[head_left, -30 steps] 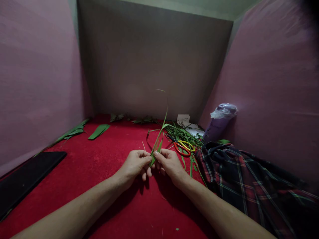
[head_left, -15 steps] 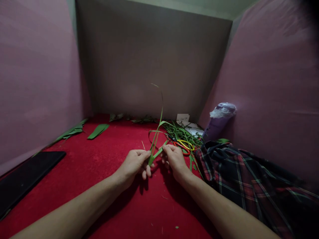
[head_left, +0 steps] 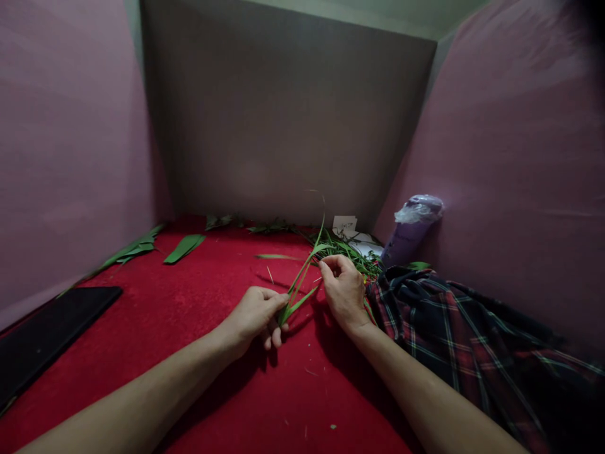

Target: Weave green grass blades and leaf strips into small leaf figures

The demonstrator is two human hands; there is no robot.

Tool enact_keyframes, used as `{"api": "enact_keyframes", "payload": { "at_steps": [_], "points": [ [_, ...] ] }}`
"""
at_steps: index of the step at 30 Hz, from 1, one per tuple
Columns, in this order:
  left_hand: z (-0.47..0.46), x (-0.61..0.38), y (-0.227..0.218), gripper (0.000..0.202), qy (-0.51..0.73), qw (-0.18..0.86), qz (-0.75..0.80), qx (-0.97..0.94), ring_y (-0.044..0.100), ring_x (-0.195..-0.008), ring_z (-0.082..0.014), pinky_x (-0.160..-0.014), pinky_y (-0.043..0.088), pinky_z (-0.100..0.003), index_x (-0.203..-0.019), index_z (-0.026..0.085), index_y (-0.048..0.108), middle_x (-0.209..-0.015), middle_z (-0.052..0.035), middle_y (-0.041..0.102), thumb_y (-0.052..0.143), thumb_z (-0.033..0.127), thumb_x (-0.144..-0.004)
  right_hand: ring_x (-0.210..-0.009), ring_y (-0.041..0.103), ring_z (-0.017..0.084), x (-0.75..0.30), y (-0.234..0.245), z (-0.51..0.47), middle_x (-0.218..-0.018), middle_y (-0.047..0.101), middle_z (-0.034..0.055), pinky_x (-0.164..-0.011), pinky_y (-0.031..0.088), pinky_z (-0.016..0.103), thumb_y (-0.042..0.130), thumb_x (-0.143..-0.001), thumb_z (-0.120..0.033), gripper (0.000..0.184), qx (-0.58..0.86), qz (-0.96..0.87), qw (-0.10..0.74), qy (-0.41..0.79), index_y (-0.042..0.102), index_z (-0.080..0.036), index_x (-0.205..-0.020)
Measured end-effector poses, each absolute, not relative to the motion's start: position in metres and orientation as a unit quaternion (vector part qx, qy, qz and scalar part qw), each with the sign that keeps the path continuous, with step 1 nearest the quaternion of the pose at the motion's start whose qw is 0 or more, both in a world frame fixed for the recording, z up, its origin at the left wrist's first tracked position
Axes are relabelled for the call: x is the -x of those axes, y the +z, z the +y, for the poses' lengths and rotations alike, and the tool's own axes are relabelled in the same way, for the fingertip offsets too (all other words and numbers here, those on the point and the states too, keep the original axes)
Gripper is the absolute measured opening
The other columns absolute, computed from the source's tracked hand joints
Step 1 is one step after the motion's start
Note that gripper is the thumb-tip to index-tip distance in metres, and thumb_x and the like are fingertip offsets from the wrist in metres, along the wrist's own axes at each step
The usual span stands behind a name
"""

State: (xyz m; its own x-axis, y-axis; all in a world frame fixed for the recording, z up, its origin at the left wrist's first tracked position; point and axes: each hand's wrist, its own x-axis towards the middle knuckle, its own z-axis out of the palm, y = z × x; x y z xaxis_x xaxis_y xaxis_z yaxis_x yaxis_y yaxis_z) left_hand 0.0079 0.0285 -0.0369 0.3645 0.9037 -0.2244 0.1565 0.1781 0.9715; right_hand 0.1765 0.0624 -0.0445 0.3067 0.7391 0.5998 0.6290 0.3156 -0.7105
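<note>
Several long green grass blades (head_left: pixel 302 277) fan up from a gathered base, pinched between the thumb and fingers of my left hand (head_left: pixel 258 318). One thin blade arches high above the rest, and a short one slants out to the right. My right hand (head_left: pixel 344 291) is at the right of the bunch, its thumb and forefinger closed where a sideways blade (head_left: pixel 276 256) runs to the fingertips. Its grip is partly hidden. Behind that hand lies a heap of cut grass (head_left: pixel 350 248); the scissors there are almost wholly covered.
Red cloth (head_left: pixel 212 391) covers the surface. Broad leaves (head_left: pixel 184 248) lie at the back left, above a black flat slab (head_left: pixel 51 340). On the right are a purple container (head_left: pixel 409 233) with plastic over its top, white paper (head_left: pixel 345 224) and a plaid cloth (head_left: pixel 454 334).
My right hand has left the short slanted blade and moved up to a blade farther back, now covering the scissors. The bunch leans more to the right; my left hand keeps its hold.
</note>
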Motion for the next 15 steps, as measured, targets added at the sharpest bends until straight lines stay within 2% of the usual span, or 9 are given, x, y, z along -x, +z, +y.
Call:
{"api": "enact_keyframes", "payload": {
  "at_steps": [4,7,11,15],
  "points": [
    [0.0277,-0.0071,-0.0372,0.039,0.296,0.597,0.466,-0.581,0.046,-0.028,-0.0074,-0.027,0.029,-0.016,-0.052,0.012,0.051,-0.042,-0.0023,0.055,0.046,0.043,-0.077,-0.066,0.05,0.016,-0.1746,-0.0435,0.0597,-0.073,0.055,0.0038,-0.062,0.036,0.026,0.043,-0.08,-0.028,0.021,0.569,-0.632,0.526,0.028,0.058,-0.018,-0.07],
    [0.0263,-0.0072,-0.0356,0.042,0.291,0.597,0.47,-0.581,0.046,-0.027,-0.0074,-0.025,0.027,-0.016,-0.055,0.013,0.052,-0.044,-0.002,0.056,0.046,0.048,-0.076,-0.065,0.048,0.015,-0.1749,-0.0448,0.0615,-0.07,0.053,0.0022,-0.061,0.035,0.025,0.039,-0.081,-0.023,0.021,0.558,-0.636,0.532,0.033,0.055,-0.018,-0.068],
    [0.0248,-0.008,-0.0344,0.045,0.287,0.602,0.474,-0.575,0.045,-0.026,-0.0074,-0.023,0.025,-0.015,-0.056,0.013,0.052,-0.045,-0.0023,0.057,0.044,0.052,-0.075,-0.07,0.048,0.015,-0.174,-0.0435,0.0619,-0.078,0.054,0.003,-0.066,0.036,0.025,0.035,-0.085,-0.026,0.023,0.53,-0.633,0.563,0.047,0.056,-0.018,-0.082],
    [0.0252,-0.0082,-0.0358,0.047,0.277,0.596,0.47,-0.589,0.044,-0.025,-0.007,-0.023,0.024,-0.016,-0.053,0.013,0.052,-0.044,-0.003,0.057,0.043,0.053,-0.075,-0.077,0.048,0.016,-0.1747,-0.0407,0.0626,-0.083,0.054,0.005,-0.072,0.037,0.027,0.034,-0.086,-0.031,0.027,0.508,-0.627,0.588,0.058,0.056,-0.017,-0.084]
  ]
}}
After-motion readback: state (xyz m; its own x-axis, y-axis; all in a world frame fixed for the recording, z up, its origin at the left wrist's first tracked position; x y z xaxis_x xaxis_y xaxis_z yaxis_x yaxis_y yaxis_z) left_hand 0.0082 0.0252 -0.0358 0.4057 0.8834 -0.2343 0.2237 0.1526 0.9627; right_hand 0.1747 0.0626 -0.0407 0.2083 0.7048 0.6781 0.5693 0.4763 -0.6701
